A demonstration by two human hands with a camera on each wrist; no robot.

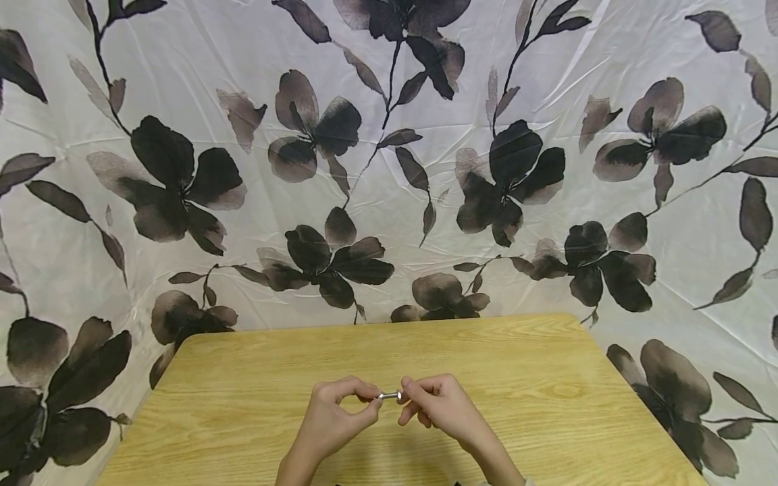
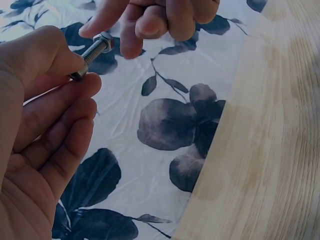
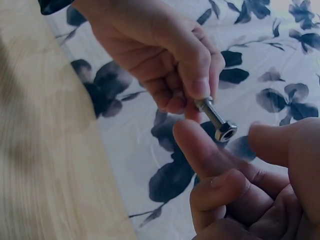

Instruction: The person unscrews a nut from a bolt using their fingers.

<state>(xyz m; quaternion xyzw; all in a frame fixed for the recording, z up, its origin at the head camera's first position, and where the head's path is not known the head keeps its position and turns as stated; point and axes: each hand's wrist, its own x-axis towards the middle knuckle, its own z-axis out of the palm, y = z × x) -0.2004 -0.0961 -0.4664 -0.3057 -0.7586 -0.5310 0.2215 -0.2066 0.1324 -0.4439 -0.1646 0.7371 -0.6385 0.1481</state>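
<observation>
Above the table, my left hand pinches a silver metal bolt by its head end between thumb and forefinger. The threaded shank points toward my right hand. A hex nut sits on the free end of the bolt, its hole facing my right palm. In the right wrist view, my right thumb and forefinger stand apart on either side of the nut, with gaps showing. The other right fingers bend loosely below. Most of the bolt's head is hidden by the left fingertips.
A light wood-grain table lies under both hands. Behind it and at its sides hangs a white cloth with dark flower prints. A dark cuff shows at the left wrist.
</observation>
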